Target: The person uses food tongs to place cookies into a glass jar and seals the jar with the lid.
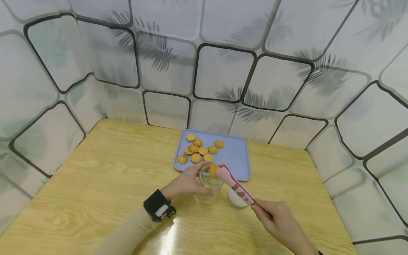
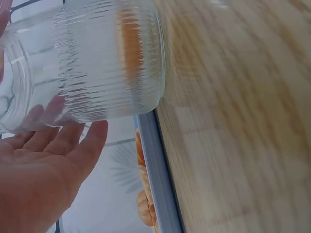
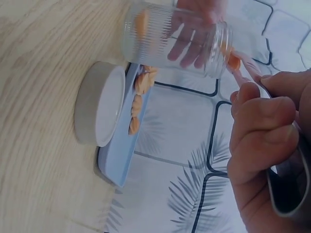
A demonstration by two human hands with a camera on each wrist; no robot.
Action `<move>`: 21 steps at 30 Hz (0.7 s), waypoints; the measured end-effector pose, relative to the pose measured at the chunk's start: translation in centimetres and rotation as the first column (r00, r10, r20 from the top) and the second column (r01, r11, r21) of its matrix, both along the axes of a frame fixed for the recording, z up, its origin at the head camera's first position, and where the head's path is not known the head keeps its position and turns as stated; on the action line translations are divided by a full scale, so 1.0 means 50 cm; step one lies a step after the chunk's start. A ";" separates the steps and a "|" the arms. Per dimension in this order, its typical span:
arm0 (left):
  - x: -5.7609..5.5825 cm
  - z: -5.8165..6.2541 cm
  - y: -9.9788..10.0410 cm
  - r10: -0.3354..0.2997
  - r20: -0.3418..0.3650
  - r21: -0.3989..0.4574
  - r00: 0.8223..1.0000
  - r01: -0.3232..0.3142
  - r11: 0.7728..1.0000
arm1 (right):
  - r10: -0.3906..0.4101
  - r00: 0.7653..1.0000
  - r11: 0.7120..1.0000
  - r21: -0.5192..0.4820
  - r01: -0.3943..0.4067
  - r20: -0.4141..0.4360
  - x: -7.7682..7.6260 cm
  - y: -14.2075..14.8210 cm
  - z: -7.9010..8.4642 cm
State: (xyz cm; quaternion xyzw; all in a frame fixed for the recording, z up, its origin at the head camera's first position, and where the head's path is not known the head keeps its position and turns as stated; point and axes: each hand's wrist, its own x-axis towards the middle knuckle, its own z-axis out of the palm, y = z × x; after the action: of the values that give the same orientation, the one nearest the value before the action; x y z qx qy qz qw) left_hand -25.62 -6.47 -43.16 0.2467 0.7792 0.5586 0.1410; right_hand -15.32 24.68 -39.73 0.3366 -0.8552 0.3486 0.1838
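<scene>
Pink tongs (image 1: 234, 184) slant up-left, cookie (image 1: 213, 170) over jar (image 1: 210, 182).

My left hand (image 1: 186, 183) wraps around a clear glass jar (image 1: 210, 182) standing on the wooden table (image 1: 95, 191). My right hand (image 1: 280, 221) grips pink tongs (image 1: 234, 184) — their tips pinch one biscuit (image 1: 213, 170) right over the jar's mouth. A white lid (image 1: 235, 199) lies just beside the jar. Behind it sits a blue tray (image 1: 236, 156) with more biscuits (image 1: 199, 150) — clustered on its left half.
</scene>
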 end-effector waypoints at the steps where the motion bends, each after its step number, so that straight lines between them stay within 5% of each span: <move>1: -0.001 0.001 0.000 0.002 -0.001 -0.002 1.000 -0.002 1.000 | 0.003 1.000 1.000 0.004 -0.003 -0.005 -0.001 -0.001 0.000; 21: -0.010 -0.002 -0.005 -0.041 0.000 0.044 0.999 0.041 0.998 | 0.045 0.999 0.996 0.076 -0.044 -0.006 -0.004 0.001 0.019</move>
State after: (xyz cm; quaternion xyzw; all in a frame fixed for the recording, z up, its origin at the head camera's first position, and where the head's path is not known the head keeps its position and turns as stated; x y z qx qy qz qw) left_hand -26.12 -6.71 -43.28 0.2654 0.7615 0.5726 0.1472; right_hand -15.54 24.75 -38.77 0.3634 -0.8594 0.3188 0.1663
